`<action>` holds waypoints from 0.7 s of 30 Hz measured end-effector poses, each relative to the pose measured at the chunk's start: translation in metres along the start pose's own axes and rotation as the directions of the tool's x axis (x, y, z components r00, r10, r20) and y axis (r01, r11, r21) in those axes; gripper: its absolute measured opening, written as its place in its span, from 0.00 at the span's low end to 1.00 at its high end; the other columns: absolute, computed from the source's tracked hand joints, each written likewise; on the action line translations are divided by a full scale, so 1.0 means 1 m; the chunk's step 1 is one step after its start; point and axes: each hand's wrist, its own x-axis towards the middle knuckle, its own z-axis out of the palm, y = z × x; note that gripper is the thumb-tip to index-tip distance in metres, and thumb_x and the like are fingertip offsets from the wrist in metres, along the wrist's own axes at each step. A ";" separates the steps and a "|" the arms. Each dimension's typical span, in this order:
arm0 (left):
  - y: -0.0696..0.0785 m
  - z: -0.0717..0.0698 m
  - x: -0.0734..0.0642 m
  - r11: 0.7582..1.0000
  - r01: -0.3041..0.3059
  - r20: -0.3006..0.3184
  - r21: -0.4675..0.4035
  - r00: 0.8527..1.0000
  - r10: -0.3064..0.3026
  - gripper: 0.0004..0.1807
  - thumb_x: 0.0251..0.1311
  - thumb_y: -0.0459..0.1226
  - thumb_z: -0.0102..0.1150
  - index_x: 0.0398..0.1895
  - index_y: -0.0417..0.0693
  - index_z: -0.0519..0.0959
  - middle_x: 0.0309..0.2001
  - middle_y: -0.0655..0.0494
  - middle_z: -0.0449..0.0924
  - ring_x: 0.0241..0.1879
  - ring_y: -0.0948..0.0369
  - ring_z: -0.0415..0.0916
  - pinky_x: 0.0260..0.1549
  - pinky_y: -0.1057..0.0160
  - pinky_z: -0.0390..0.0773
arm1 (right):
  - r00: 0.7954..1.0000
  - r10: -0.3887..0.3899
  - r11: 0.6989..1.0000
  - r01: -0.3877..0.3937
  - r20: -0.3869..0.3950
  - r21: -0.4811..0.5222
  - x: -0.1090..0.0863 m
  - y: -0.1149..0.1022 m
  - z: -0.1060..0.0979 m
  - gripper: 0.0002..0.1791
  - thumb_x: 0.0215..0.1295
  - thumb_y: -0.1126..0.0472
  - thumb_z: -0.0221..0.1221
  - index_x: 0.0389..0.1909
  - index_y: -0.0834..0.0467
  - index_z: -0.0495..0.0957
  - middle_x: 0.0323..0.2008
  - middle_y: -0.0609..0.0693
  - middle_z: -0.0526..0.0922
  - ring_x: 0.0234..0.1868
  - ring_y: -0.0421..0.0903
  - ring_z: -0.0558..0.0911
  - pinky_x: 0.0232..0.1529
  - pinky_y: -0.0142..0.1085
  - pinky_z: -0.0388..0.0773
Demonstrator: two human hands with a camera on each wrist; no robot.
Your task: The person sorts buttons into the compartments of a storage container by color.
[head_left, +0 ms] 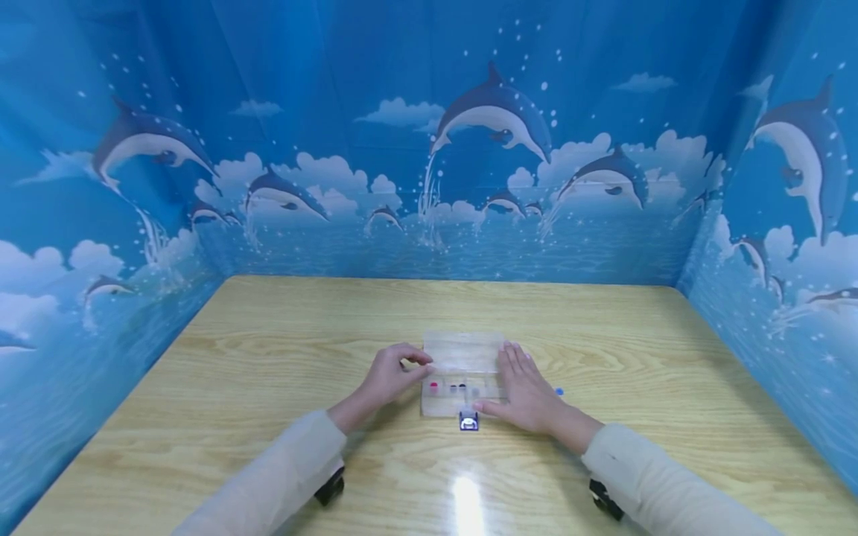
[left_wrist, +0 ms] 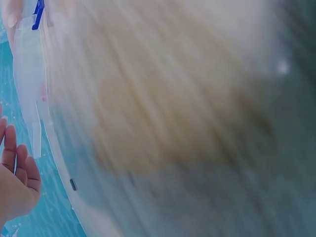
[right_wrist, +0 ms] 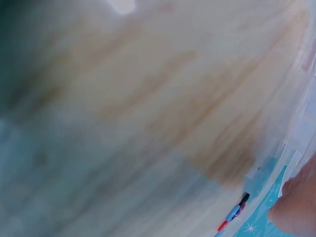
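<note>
A clear plastic compartment box (head_left: 442, 408) lies on the table with its clear lid (head_left: 462, 350) laid back on the far side. Small pieces, a red one (head_left: 433, 385) and dark ones, sit in its compartments. A blue-edged tab (head_left: 468, 421) with a white figure is at the front. My left hand (head_left: 394, 372) is at the box's left side, thumb and index fingertip by the lid's edge; in the left wrist view its fingers (left_wrist: 10, 148) are loosely bent with nothing between them. Over the box's right side lies my right hand (head_left: 529, 391), fingers straight, thumb near the front edge.
A small black piece (left_wrist: 73, 184) lies on the table beside the left hand. Right of the right hand is a blue piece (head_left: 559, 391); the right wrist view shows blue, red and black pieces (right_wrist: 233, 213) there. Dolphin-printed curtains (head_left: 375, 246) border the wooden table.
</note>
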 end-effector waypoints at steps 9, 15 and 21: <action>-0.005 -0.009 -0.002 0.999 0.041 -0.040 -0.011 0.998 -0.042 0.05 0.51 0.33 0.65 0.32 0.43 0.84 0.35 0.50 0.83 0.38 0.57 0.78 0.32 0.69 0.78 | 1.000 -0.005 1.000 0.005 -0.009 -0.011 -0.001 0.000 -0.001 0.58 0.57 0.28 0.47 0.70 0.71 0.42 0.72 0.67 0.40 0.73 0.62 0.41 0.72 0.52 0.42; -0.010 -0.015 -0.001 0.996 0.088 -0.058 -0.018 0.994 -0.089 0.06 0.53 0.34 0.65 0.33 0.42 0.84 0.36 0.50 0.84 0.39 0.57 0.78 0.33 0.67 0.79 | 1.000 -0.009 1.000 0.009 -0.012 -0.005 -0.001 0.000 -0.001 0.58 0.57 0.28 0.48 0.69 0.71 0.42 0.71 0.67 0.40 0.73 0.63 0.42 0.72 0.52 0.43; -0.017 -0.021 0.001 0.996 0.091 -0.078 -0.007 0.993 -0.091 0.07 0.52 0.33 0.65 0.33 0.40 0.83 0.36 0.47 0.84 0.39 0.55 0.80 0.36 0.63 0.81 | 1.000 -0.011 1.000 0.011 -0.009 -0.006 0.000 0.000 -0.001 0.58 0.57 0.28 0.47 0.69 0.71 0.42 0.72 0.67 0.40 0.73 0.62 0.42 0.72 0.52 0.42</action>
